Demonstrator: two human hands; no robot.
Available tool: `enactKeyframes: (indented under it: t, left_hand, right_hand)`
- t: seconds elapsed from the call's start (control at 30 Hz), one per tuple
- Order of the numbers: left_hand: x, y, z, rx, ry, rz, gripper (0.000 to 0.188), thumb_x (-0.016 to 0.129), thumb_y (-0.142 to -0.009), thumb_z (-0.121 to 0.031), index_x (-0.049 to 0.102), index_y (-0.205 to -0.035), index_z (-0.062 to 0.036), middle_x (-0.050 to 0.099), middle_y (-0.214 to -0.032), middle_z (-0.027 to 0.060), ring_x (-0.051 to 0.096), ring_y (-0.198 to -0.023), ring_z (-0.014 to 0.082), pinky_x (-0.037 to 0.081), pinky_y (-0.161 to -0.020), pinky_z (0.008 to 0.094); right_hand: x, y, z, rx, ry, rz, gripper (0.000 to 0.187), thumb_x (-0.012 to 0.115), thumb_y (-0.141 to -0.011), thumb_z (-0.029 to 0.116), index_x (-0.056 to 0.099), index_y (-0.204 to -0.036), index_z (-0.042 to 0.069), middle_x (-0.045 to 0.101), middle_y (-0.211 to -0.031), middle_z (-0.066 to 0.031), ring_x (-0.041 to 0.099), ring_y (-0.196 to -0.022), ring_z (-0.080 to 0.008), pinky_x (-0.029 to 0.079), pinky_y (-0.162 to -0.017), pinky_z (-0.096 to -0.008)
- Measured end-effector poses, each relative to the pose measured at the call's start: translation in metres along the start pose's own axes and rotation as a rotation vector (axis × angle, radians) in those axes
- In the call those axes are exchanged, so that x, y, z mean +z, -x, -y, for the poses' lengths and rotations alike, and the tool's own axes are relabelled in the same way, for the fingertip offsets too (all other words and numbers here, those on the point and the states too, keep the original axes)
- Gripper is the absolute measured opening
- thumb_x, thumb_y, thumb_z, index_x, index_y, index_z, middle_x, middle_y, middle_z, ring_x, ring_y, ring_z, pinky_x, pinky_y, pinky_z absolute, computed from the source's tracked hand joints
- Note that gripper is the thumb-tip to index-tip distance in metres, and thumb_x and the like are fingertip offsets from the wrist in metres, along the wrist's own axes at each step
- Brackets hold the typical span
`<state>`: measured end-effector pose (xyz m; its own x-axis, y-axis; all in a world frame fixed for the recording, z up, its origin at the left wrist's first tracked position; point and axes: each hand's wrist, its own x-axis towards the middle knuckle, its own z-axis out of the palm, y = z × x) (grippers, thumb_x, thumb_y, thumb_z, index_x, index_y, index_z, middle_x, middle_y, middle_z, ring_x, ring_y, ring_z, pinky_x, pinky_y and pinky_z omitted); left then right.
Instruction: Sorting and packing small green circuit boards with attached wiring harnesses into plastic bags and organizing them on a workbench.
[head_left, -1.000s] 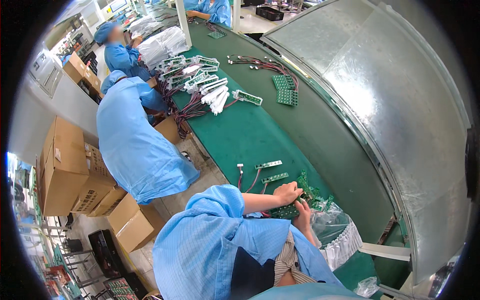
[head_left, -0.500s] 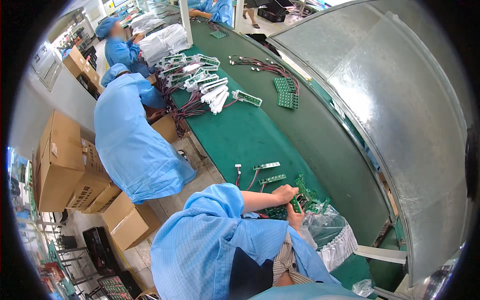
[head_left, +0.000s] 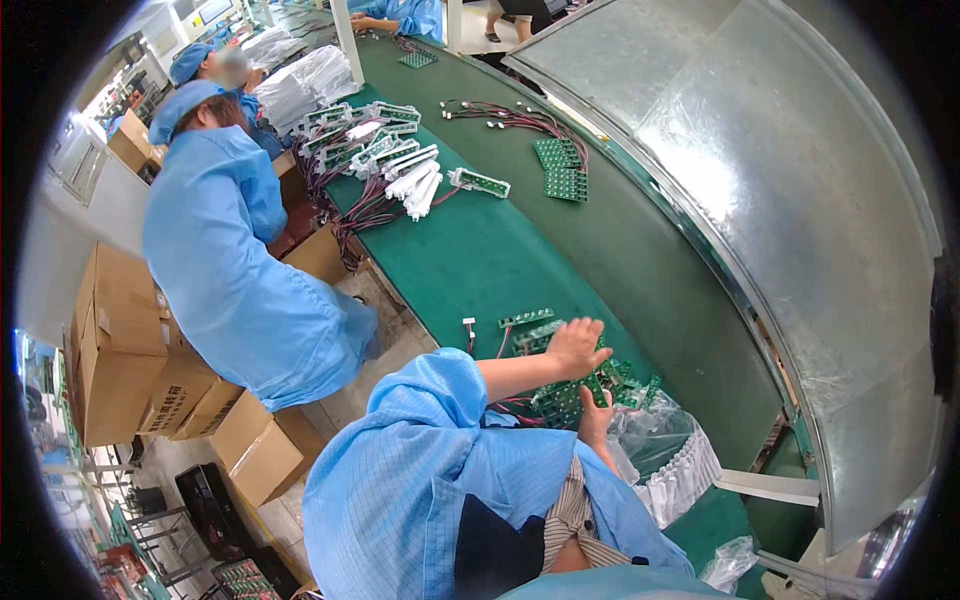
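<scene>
My left hand [head_left: 578, 348] is open, its fingers spread above the heap of boards. Beside its wrist lies a motion-blurred green circuit board strip [head_left: 537, 337]; whether the hand touches it I cannot tell. My right hand [head_left: 594, 420] grips a narrow green circuit board [head_left: 598, 390] upright between thumb and fingers. Around both hands are more green boards [head_left: 560, 402], partly hidden by the left forearm. Farther off on the green mat lie another board strip [head_left: 525, 318] with a dark red lead and a small white connector [head_left: 469, 322].
White strips in a clear plastic bag [head_left: 680, 470] sit to my right. Wired boards in white housings [head_left: 385, 150] are piled at the far left. More boards [head_left: 565, 170] lie on the dark belt. A co-worker [head_left: 230, 250] stands left, near cardboard boxes [head_left: 120, 350].
My left hand has opened and lifted away from the board in my right hand. One board strip on the mat is now blurred. The nearest co-worker has straightened up somewhat.
</scene>
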<state>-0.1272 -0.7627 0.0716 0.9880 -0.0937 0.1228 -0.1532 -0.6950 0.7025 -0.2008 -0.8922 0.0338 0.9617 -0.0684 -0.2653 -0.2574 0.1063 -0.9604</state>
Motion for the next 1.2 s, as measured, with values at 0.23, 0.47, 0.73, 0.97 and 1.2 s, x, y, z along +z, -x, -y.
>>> enactKeyframes:
  t: [0.23, 0.47, 0.73, 0.97, 1.2]
  left_hand:
    - [0.058, 0.039, 0.022, -0.305, 0.418, 0.349, 0.045, 0.042, -0.079, -0.043, 0.057, -0.089, -0.001, 0.057, -0.097, 0.0231, 0.052, -0.094, 0.0383, 0.039, -0.08, 0.045]
    - [0.037, 0.035, 0.017, -0.174, 0.36, 0.209, 0.042, 0.039, -0.081, -0.039, 0.06, -0.085, -0.003, 0.058, -0.091, 0.0225, 0.053, -0.09, 0.0387, 0.041, -0.077, 0.0448]
    - [0.039, 0.037, 0.016, -0.436, 0.687, 0.354, 0.047, 0.035, -0.085, -0.04, 0.062, -0.075, -0.0019, 0.06, -0.08, 0.0211, 0.057, -0.08, 0.0363, 0.041, -0.07, 0.0437]
    - [0.034, 0.013, 0.014, -0.559, 0.728, 0.448, 0.046, 0.04, -0.084, -0.047, 0.058, -0.082, -0.0042, 0.057, -0.085, 0.0111, 0.054, -0.086, 0.0207, 0.039, -0.072, 0.0357]
    - [0.015, 0.021, 0.007, -0.133, 0.167, 0.361, 0.048, 0.047, -0.079, -0.044, 0.049, -0.103, -0.0023, 0.055, -0.098, 0.0172, 0.052, -0.094, 0.0319, 0.04, -0.078, 0.0431]
  right_hand:
    - [0.003, 0.002, 0.006, -0.172, 0.234, 0.198, 0.015, 0.063, -0.076, 0.006, 0.05, -0.082, 0.003, 0.054, -0.072, -0.0004, 0.049, -0.067, -0.0069, 0.039, -0.057, -0.0221]
    - [0.004, -0.001, 0.03, -0.327, 0.441, 0.305, 0.014, 0.059, -0.077, 0.009, 0.05, -0.08, -0.001, 0.053, -0.066, -0.0053, 0.047, -0.063, -0.0082, 0.039, -0.054, -0.0254]
    - [0.008, 0.01, 0.029, -0.419, 0.488, 0.271, 0.009, 0.056, -0.076, 0.007, 0.052, -0.079, -0.001, 0.049, -0.06, -0.0033, 0.044, -0.058, -0.0078, 0.037, -0.051, -0.0258]
    - [-0.001, 0.005, 0.019, -0.31, 0.351, 0.262, 0.013, 0.055, -0.083, 0.012, 0.052, -0.087, 0.001, 0.051, -0.068, -0.0001, 0.043, -0.063, -0.0067, 0.037, -0.056, -0.0225]
    - [-0.003, -0.003, 0.024, -0.165, 0.562, 0.247, 0.022, 0.056, -0.082, 0.021, 0.049, -0.083, 0.0, 0.05, -0.062, -0.0034, 0.045, -0.056, -0.0095, 0.037, -0.05, -0.0276]
